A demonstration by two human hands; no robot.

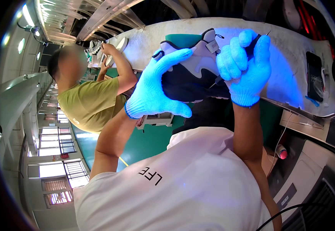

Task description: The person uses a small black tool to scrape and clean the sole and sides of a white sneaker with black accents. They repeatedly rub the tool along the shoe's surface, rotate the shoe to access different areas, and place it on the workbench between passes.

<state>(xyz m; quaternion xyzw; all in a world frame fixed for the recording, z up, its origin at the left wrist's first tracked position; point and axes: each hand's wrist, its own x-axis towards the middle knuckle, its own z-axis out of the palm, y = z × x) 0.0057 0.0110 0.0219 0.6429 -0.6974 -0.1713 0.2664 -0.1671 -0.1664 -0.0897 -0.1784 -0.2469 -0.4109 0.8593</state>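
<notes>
A black, grey and white shoe (192,79) with a teal lining (183,39) lies on its side at the near edge of the worktable. A small grey tag (213,47) hangs by its collar. My left hand (150,88), in a knit glove lit blue, spans one end of the shoe, fingers along its top and thumb at the near side. In my gloved right hand (248,69), closed beside the other end, is a slim dark pen-like tool (218,79). One thin end points down toward the shoe; the other sticks out above my fingers. My palm hides its middle.
The pale worktable (286,46) curves across the top. A dark flat object (313,75) with clear plastic lies at its right. On the left a person in an olive shirt (92,102) handles a pale sole-like piece (117,50) by other shoes.
</notes>
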